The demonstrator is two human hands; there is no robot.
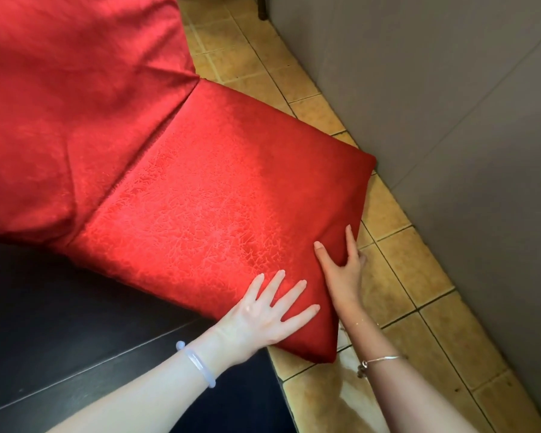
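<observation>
A shiny red cushion [206, 201] with a crackled pattern lies on a dark surface [60, 323], its right part jutting out over the tiled floor. My left hand [263, 314] presses flat on the cushion's near corner with spread, straight fingers. My right hand [341, 270] grips the cushion's right edge: thumb and forefinger lie on top, the other fingers curl under the edge out of sight. A pale bangle sits on my left wrist, a thin bracelet on my right.
A second, larger red cushion [69, 95] lies behind and to the left, touching the first one. Tan floor tiles [419, 307] run along a grey wall [450, 120] on the right. A dark furniture leg [262, 7] stands at the top.
</observation>
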